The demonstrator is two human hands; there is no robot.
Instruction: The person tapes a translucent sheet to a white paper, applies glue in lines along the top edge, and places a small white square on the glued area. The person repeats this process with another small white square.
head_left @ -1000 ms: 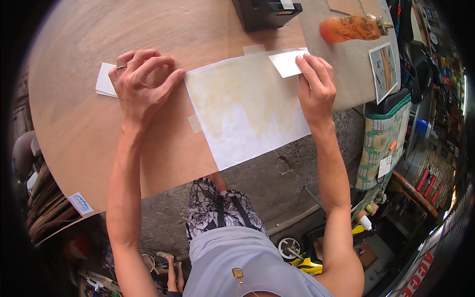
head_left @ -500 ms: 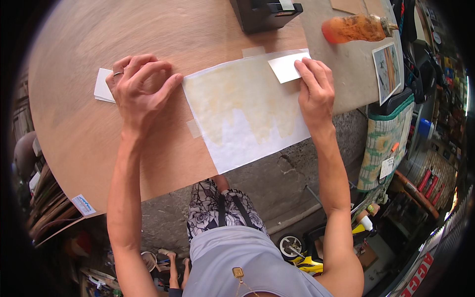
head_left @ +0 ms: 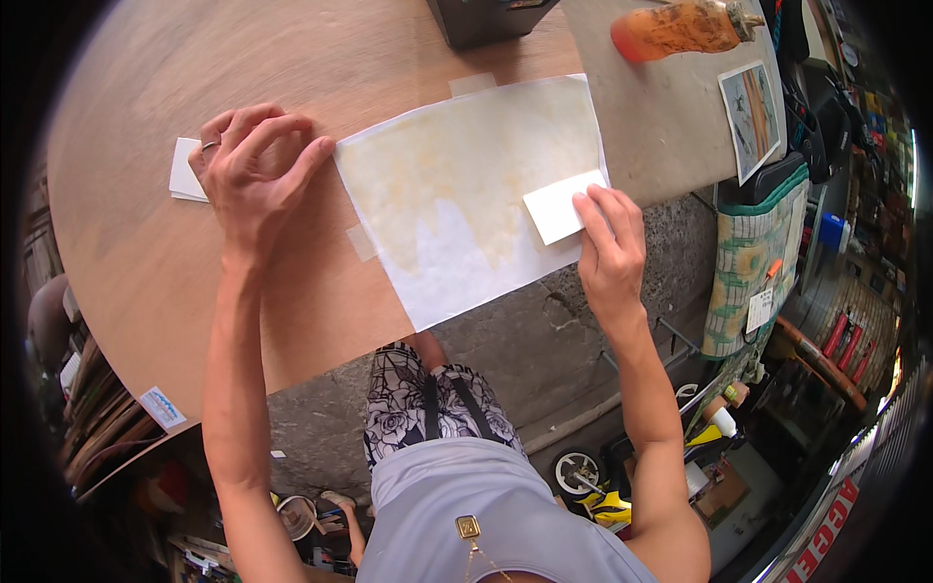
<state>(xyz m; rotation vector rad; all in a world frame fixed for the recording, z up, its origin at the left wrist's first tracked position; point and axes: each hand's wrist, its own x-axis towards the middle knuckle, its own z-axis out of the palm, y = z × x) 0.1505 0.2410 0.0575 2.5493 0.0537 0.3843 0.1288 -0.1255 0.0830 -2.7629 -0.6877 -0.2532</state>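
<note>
A white sheet of paper (head_left: 437,301) with a faint yellowish patch lies on the brown board. Strips of tape (head_left: 473,85) show at its top edge and left side. My right hand (head_left: 614,243) pinches a white card (head_left: 559,209) at the sheet's lower right, the card lying flat against the paper. At the sheet's upper left corner rests my left hand (head_left: 258,170), fingers loosely bent and thumb stretched apart, its tip near that corner. Several white cards (head_left: 187,175) stick out beside its outer edge; the hand hides their other end.
A black container (head_left: 481,27) stands at the far edge of the brown board (head_left: 126,243). To its right lie an orange-red bottle (head_left: 671,31) and a picture print (head_left: 750,121). A patterned cloth (head_left: 748,272) hangs at the right. Below are concrete and a yellow-and-black wheeled thing (head_left: 607,505).
My right hand has drawn the white card from the sheet's upper right down to its lower right. My left hand stays at the sheet's corner; the whole view has shifted slightly.
</note>
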